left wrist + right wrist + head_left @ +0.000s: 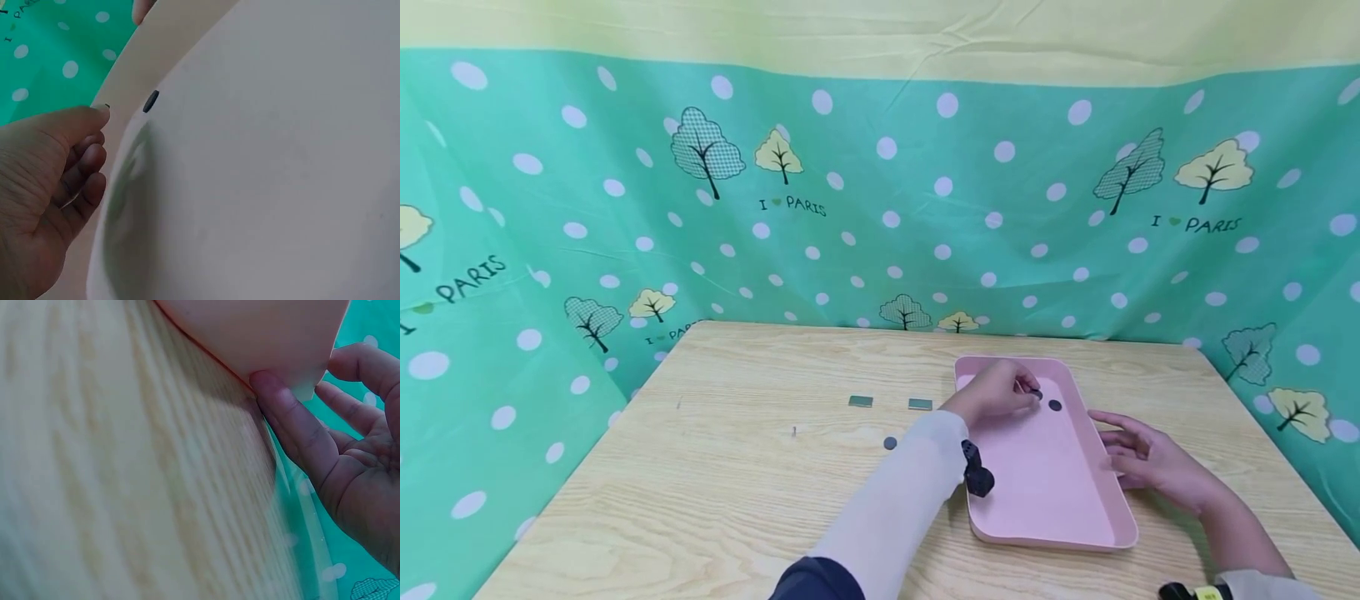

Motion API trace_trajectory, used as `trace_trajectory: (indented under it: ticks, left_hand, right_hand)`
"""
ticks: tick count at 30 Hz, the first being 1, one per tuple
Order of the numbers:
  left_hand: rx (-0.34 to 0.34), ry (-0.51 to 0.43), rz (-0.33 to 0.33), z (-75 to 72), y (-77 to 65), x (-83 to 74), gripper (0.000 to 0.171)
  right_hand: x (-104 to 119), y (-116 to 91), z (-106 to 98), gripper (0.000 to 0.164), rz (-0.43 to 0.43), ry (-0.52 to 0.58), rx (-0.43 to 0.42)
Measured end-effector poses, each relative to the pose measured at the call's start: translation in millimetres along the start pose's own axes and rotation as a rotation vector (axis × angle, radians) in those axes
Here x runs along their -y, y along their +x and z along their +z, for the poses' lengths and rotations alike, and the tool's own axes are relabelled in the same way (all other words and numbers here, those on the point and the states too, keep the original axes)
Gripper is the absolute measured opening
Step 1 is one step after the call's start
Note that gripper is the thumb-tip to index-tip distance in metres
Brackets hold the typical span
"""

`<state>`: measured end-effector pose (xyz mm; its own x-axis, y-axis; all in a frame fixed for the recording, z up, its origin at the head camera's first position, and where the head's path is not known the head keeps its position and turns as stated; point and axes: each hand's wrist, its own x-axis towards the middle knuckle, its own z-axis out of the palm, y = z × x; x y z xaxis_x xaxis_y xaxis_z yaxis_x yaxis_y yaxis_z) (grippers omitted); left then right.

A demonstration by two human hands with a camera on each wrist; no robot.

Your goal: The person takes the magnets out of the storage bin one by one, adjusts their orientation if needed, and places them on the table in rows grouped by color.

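Observation:
My left hand (1000, 388) reaches over the far part of a pink tray (1045, 500). Between its thumb and fingertips it pinches a small black disc (1036, 394); in the left wrist view only a dark edge shows past the thumb tip. A second black disc (1055, 405) lies just right of those fingertips, on the tray floor. Along the outside of the tray's right wall, my right hand (1153, 458) rests with fingers fairly straight. The right wrist view has its thumb (284, 403) against the wall, low down.
Left of the tray, two small dark green rectangular pieces (861, 402) (920, 404) lie on the wooden table (737, 500). Nearer, beside the left sleeve, is another dark disc (890, 443). A green dotted curtain (850, 167) hangs behind the table and at both sides.

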<state>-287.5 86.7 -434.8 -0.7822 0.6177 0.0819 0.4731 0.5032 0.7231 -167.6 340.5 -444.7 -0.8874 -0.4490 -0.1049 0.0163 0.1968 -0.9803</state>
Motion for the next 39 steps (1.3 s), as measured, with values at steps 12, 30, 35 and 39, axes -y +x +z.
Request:
trace_trajectory:
  ticks: [12,30,35,39]
  left_hand:
    - [0.008,0.016,0.054,-17.9,-5.8,-18.8,0.01]
    - [-0.023,0.038,0.111,-36.7,-22.5,-23.6,0.011]
    - [-0.043,0.036,0.114,-40.4,-29.2,-22.2,0.012]
    - [-0.049,0.047,0.116,-44.1,-35.2,-20.6,0.012]
  right_hand:
    - [1,-1,-1,0.057,-0.011,0.009,0.023]
    - [1,-2,0,0.056,-0.028,0.022,0.037]
    - [1,-1,0,0.056,-0.024,0.019,0.031]
    - [1,-1,0,0.057,-0.034,0.008,0.029]
